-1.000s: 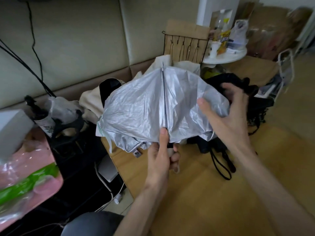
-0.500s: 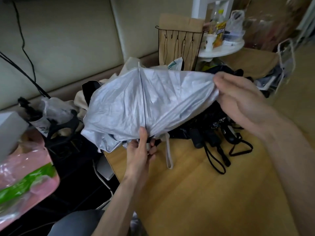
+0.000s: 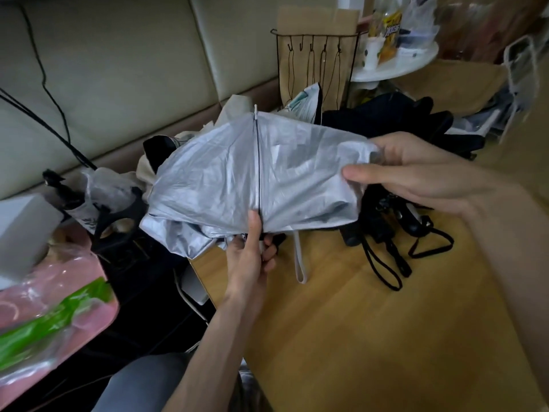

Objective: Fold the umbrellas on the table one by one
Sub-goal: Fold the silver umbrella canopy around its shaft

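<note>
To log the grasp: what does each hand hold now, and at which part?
Both hold the silver umbrella. The left hand grips its base below the canopy, thumb along a rib; the right hand pinches the canopy's edge.

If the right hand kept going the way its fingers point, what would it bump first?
The silver umbrella it pinches: the right hand points left, along the cloth, toward the dark rib in the middle, though depth is hard to judge.
</note>
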`<act>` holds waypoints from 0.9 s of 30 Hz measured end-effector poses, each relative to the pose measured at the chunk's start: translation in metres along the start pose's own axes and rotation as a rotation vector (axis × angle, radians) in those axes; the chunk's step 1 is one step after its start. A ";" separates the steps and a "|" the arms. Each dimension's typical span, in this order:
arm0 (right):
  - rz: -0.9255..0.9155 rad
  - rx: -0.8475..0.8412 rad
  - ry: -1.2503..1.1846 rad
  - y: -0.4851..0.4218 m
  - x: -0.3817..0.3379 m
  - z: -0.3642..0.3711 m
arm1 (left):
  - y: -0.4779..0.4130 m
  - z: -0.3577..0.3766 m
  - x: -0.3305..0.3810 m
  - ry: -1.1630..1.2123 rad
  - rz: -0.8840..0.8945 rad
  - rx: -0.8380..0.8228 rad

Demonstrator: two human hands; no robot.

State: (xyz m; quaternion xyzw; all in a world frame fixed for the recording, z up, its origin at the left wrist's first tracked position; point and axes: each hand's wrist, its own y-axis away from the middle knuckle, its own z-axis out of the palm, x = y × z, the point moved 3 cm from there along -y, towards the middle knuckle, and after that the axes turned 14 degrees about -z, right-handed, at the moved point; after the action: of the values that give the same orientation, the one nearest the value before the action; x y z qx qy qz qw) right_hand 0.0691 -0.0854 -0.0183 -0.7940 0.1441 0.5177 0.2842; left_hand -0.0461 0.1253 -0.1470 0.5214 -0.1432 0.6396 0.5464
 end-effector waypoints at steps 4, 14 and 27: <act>0.015 -0.029 -0.081 0.000 0.008 0.002 | -0.001 0.002 0.000 0.021 -0.008 0.008; 0.208 0.790 0.113 0.008 0.014 0.011 | -0.005 0.016 0.008 0.036 0.032 0.012; 0.077 0.950 -0.341 0.020 0.022 0.038 | -0.010 0.015 -0.004 0.036 0.085 0.018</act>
State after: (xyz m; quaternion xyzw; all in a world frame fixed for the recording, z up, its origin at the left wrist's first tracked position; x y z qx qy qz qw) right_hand 0.0403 -0.0769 -0.0554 -0.4752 0.3443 0.5274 0.6145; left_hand -0.0306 0.1159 -0.1476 0.5081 -0.1494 0.6729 0.5164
